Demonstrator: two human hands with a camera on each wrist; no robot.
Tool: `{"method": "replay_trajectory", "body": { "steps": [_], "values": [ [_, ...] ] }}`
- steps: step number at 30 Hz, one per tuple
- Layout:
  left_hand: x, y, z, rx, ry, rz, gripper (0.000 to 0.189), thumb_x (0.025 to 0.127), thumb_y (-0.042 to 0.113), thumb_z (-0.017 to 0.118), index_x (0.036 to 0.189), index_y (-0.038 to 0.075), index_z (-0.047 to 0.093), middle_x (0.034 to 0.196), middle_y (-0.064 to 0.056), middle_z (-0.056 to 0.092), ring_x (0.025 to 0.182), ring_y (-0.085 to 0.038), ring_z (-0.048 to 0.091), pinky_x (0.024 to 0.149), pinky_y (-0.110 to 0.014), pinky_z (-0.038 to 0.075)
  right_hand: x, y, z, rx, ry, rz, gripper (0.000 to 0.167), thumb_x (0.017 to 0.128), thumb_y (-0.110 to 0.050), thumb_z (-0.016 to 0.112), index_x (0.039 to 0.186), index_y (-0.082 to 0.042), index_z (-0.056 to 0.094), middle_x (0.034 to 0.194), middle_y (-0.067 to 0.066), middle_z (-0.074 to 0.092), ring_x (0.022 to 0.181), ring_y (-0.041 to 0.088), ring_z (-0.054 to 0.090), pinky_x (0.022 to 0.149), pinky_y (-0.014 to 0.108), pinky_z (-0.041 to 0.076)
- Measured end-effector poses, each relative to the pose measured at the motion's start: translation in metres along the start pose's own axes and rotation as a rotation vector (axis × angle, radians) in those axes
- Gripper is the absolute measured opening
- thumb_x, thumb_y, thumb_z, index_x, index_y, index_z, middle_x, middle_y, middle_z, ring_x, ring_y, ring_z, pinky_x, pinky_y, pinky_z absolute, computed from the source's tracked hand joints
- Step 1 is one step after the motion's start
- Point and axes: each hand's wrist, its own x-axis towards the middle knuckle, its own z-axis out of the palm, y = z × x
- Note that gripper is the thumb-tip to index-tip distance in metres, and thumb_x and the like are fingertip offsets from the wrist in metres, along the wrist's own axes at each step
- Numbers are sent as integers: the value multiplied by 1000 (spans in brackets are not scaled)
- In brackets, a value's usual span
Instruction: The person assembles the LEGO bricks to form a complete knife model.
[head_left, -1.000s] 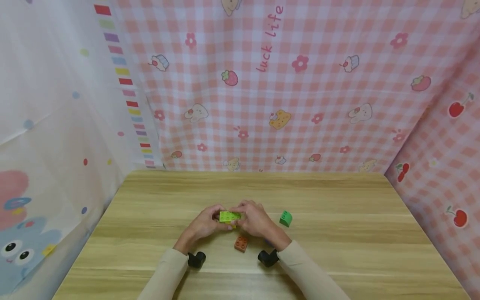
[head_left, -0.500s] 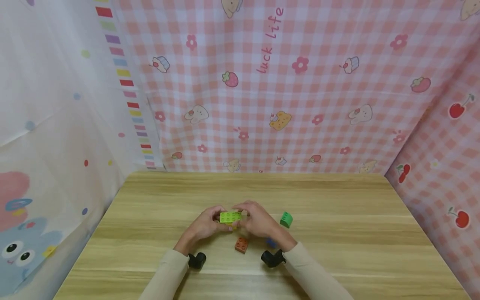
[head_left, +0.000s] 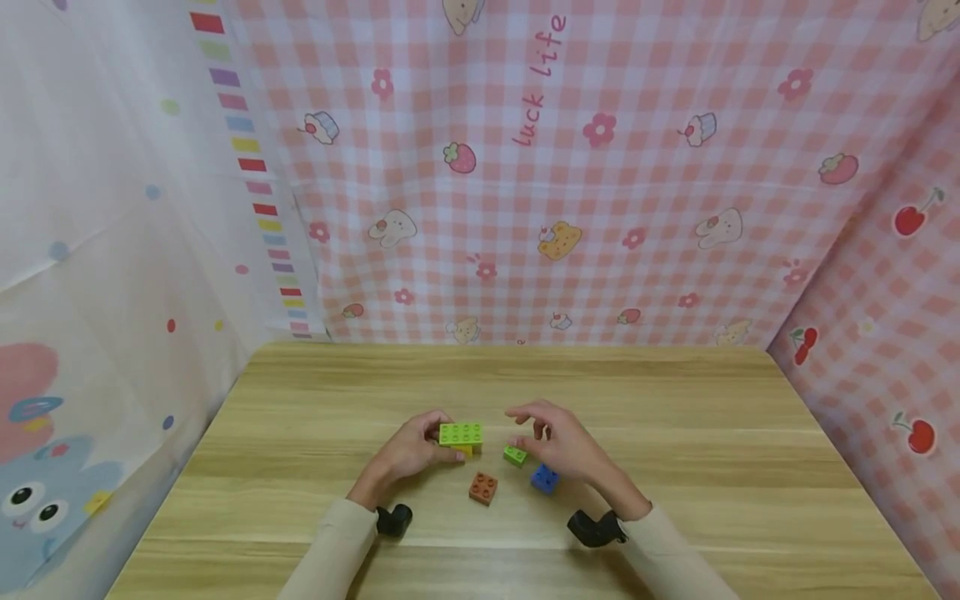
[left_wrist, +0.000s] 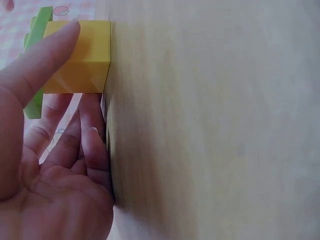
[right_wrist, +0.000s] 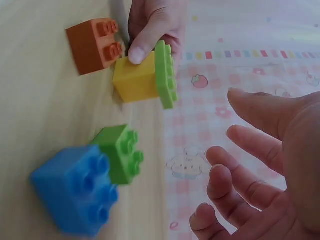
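My left hand grips a yellow toy building block topped by a wide lime-green studded plate. Its thumb lies along the yellow side, and the block stands at the tabletop. To the right, my right hand holds nothing; its fingers are apart and loosely bent. Near its thumb is a small green brick with studs up. A blue brick lies just below that hand, seen close up with the green one in the right wrist view. An orange-brown brick sits between both hands, nearer the body.
The wooden table ends at a pink checked cloth hanging behind it. A white patterned cloth hangs at the left. Black camera mounts stick out from both wrists.
My right hand has let go of the lime-green plate and moved right. The small green brick and the blue brick now show; the rounded green brick is no longer visible. My left hand stays put.
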Motion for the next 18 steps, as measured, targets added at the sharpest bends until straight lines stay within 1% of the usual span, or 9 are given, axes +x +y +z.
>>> {"method": "replay_trajectory", "body": {
  "steps": [5,10,13,18],
  "values": [
    [0,0,0,8,5,-2,32,77,14,85,101,12,63,97,-1,67,88,-17,61,81,-33,46,-16,12,-7,17,1,-3,34,90,-12,72,124,-7,66,108,15,65,71,10,48,59,24,42],
    [0,1,-1,20,6,-1,33,77,14,84,102,12,63,97,0,67,89,-17,61,81,-33,47,-30,23,-8,24,13,-1,36,88,-9,74,123,-2,66,103,15,64,70,10,47,60,22,41],
    [-1,1,-1,20,1,-3,32,78,15,84,103,13,63,98,0,67,89,-17,61,82,-34,47,-37,28,-6,10,2,28,39,87,-11,75,124,-2,65,99,12,63,70,10,47,60,21,41],
    [-2,1,-1,12,-4,-8,32,79,16,84,103,12,63,98,-1,67,89,-17,61,82,-33,46,-47,33,-2,32,-30,124,45,87,-16,76,128,-4,63,94,10,56,71,11,47,59,21,41]
  ]
}}
